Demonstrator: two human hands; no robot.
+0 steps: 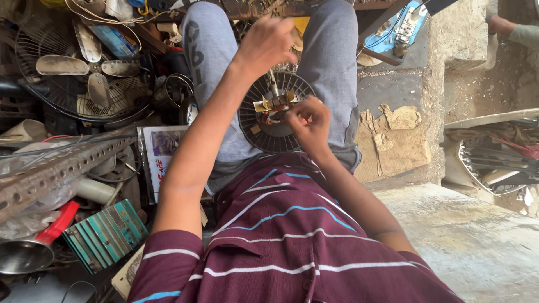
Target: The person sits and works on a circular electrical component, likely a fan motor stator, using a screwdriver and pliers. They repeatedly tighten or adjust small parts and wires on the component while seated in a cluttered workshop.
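Note:
A round dark ribbed fan motor housing (264, 130) rests on my lap between my grey trouser legs. In its middle sits a motor core with copper windings and yellow insulation (271, 106), and a metal shaft (273, 84) sticks up from it. My right hand (310, 120) pinches at the core's right side with closed fingertips. Above the shaft, my left hand (265, 44) is raised with fingers curled together; I see nothing in it.
A dusty fan with blades and wire cage (84, 73) lies at left among scrap. Nearer are a perforated metal angle bar (56, 168), a teal finned part (105, 235) and a printed paper (163, 151). Torn cardboard (393, 140) and a concrete ledge (477, 241) lie right. Another person's hand (502, 25) shows top right.

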